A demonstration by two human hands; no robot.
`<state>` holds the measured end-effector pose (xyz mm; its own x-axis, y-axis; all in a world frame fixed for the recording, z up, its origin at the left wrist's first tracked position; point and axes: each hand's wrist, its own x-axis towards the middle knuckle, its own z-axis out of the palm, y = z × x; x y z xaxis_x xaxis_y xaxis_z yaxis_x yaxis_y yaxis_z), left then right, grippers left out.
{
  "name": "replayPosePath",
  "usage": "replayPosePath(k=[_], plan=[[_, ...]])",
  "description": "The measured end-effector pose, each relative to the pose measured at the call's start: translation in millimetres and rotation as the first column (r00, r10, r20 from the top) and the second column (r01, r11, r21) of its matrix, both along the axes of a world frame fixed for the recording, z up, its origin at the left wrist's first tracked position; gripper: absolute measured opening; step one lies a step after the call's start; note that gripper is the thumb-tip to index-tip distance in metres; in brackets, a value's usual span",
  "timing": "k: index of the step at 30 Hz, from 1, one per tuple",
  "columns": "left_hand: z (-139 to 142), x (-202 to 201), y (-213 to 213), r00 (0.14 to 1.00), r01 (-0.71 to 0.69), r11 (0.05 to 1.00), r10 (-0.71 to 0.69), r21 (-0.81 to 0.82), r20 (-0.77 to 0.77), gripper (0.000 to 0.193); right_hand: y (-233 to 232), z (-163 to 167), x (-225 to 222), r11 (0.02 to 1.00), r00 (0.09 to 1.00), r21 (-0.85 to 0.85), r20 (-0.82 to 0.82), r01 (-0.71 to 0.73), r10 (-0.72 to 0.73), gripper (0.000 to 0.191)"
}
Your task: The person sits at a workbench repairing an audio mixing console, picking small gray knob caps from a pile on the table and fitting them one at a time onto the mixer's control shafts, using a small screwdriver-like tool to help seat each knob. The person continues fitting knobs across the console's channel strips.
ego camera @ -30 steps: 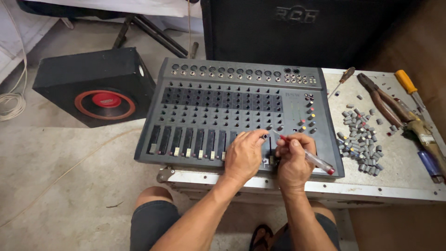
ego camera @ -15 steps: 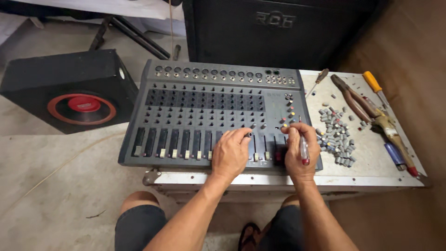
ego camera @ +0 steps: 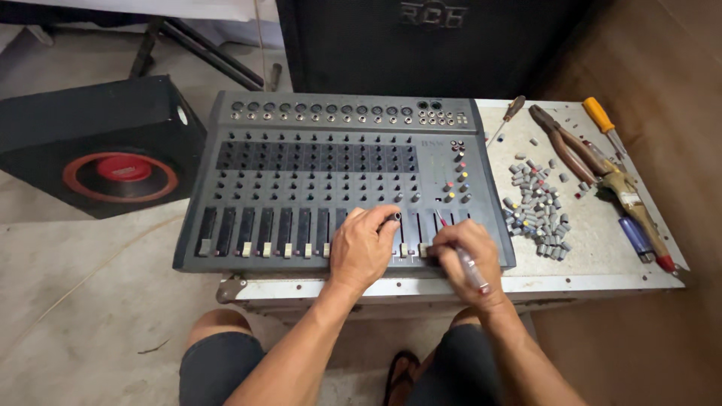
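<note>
Now the left hand [ego camera: 364, 244] pinches a small knob [ego camera: 396, 217], lifted since earlier.

Single head cam, looks steeply down, fairly close, over mixer [ego camera: 338, 180] on table [ego camera: 602, 256]; no 2nd view.

I am reaching both bare forearms forward from below, resting my left hand [ego camera: 362, 246] palm-down with its fingers curled and a small piece pinched at the tips, while my right hand [ego camera: 465, 257] is bending at the wrist, closing its fingers in a pen-like grip.
</note>
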<state>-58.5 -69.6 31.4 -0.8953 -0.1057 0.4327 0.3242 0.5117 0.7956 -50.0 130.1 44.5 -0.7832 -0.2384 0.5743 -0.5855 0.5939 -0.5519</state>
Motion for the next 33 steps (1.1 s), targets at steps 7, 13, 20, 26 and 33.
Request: replayPosePath(k=[7,13,20,26,33], plan=[[-1,-1,-1,1.0,0.012,1.0,-0.012,0.016,-0.013,0.017,-4,-1,1,0.989,0.997,-0.135,0.054,0.063,-0.056,0.023],[-3,-3,-2,0.999,0.011,1.0,-0.01,0.007,-0.031,0.017,-24,5,-4,0.988,0.985,-0.011,-0.085,0.151,-0.151,0.02],[-4,-6,-5,0.996,0.031,0.999,-0.03,0.012,-0.078,0.015,-55,7,-20,0.999,0.991,-0.005,-0.127,0.04,-0.04,0.025],[-7,-9,-6,0.997,0.043,0.999,-0.042,0.014,-0.057,0.017,-59,-3,-24,0.994,0.988,-0.002,-0.109,0.11,-0.109,0.024],[-4,-8,-8,0.998,0.055,0.993,-0.056,0.1,0.001,0.023,-60,-6,-25,0.992,0.988,-0.07,-0.107,0.101,-0.109,0.026]])
